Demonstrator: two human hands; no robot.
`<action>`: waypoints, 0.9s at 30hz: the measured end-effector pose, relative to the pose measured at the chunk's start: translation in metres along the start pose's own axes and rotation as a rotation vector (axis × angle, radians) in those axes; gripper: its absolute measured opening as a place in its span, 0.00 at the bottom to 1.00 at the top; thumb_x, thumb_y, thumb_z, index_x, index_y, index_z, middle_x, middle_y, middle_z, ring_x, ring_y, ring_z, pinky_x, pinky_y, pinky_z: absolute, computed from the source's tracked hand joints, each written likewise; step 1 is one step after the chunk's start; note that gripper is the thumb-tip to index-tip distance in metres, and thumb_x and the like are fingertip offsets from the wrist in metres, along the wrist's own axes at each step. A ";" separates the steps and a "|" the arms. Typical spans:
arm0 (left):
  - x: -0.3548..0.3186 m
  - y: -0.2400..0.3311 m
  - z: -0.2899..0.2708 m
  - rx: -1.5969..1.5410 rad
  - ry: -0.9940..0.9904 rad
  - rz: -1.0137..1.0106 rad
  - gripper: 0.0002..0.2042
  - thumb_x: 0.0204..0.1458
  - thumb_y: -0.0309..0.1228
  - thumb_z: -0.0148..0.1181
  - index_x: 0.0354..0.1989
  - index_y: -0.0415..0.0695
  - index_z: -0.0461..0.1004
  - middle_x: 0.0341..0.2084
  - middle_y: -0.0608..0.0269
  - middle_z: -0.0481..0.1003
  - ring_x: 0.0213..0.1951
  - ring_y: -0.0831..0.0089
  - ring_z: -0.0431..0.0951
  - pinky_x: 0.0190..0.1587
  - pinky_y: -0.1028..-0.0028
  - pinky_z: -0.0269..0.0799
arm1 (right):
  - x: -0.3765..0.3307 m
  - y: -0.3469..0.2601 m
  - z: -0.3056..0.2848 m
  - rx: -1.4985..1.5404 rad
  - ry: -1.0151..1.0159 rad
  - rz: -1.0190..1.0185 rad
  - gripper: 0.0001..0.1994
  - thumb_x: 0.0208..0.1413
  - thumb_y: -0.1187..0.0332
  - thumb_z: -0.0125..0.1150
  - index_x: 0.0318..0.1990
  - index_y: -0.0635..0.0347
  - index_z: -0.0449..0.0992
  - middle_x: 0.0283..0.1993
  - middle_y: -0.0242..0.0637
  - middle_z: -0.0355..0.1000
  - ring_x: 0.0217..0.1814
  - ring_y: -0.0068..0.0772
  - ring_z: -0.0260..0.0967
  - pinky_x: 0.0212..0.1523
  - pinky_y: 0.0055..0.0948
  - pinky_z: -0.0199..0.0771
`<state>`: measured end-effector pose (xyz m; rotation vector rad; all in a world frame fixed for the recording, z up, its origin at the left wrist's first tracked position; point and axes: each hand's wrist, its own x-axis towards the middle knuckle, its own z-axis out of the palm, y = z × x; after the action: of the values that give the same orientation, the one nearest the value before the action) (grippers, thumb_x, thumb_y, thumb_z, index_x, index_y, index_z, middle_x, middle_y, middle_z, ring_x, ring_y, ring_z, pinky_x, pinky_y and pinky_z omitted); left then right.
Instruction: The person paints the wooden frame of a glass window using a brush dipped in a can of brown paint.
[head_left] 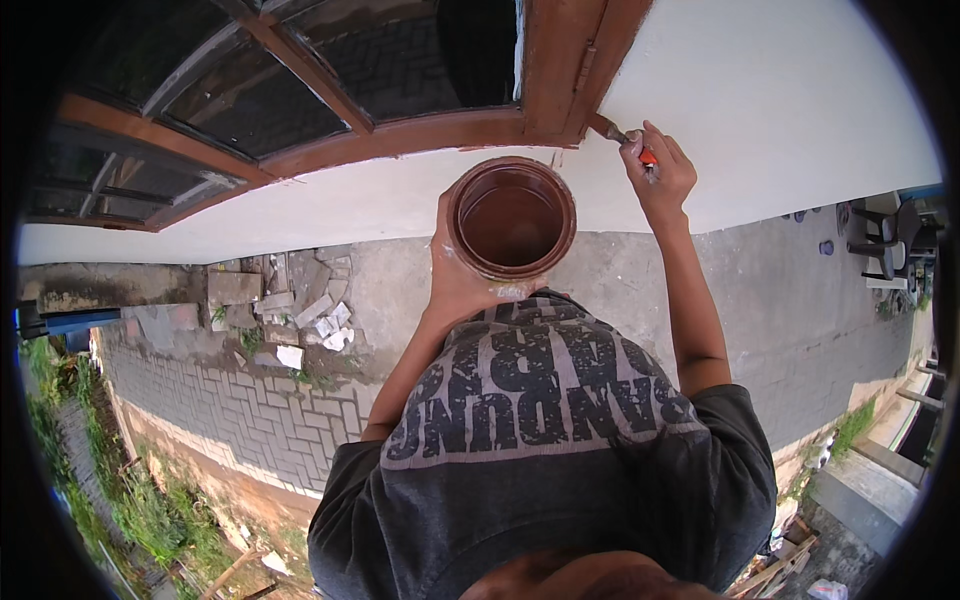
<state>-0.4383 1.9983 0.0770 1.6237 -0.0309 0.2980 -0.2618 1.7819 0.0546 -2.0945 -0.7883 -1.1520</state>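
My left hand (452,262) is wrapped round the side of an open paint can (565,215), held upright in front of my chest. Reddish-brown paint (512,228) shows inside it, and its rim is smeared with the same colour. In my right hand (662,178), which has pale paint marks on it, is a paintbrush (622,136) with an orange-red handle. Its bristles touch or nearly touch the lower right corner of a brown wooden window frame (555,105); I cannot tell which.
A white wall (780,110) surrounds the window's glass panes (260,95). Broken slabs and rubble (310,300) lie on the ground to the left, beside grey paving (250,410). Chairs (890,240) stand at the far right, with slippers (826,247) near them.
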 end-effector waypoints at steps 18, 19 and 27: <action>0.008 0.002 0.003 -0.024 0.037 0.011 0.49 0.22 0.35 0.83 0.58 0.37 0.61 0.52 0.53 0.71 0.53 0.63 0.73 0.57 0.63 0.69 | 0.055 -0.014 -0.030 0.047 0.125 -0.089 0.05 0.44 0.75 0.68 0.26 0.59 0.75 0.22 0.35 0.73 0.28 0.33 0.76 0.26 0.28 0.75; 0.008 0.003 0.003 -0.044 0.040 0.007 0.49 0.22 0.35 0.83 0.58 0.37 0.61 0.52 0.53 0.71 0.53 0.63 0.73 0.57 0.63 0.69 | 0.052 -0.014 -0.028 0.046 0.126 -0.091 0.05 0.44 0.75 0.68 0.26 0.59 0.75 0.22 0.35 0.73 0.28 0.33 0.76 0.26 0.28 0.75; 0.014 0.001 0.003 -0.049 0.032 0.017 0.49 0.21 0.36 0.84 0.57 0.37 0.61 0.51 0.53 0.71 0.53 0.63 0.74 0.58 0.63 0.70 | 0.041 -0.003 -0.009 -0.041 -0.006 0.000 0.06 0.44 0.76 0.67 0.25 0.60 0.74 0.22 0.35 0.72 0.23 0.30 0.71 0.30 0.28 0.78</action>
<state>-0.4240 1.9973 0.0807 1.5708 -0.0276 0.3341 -0.2503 1.7851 0.0949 -2.1323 -0.7734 -1.1719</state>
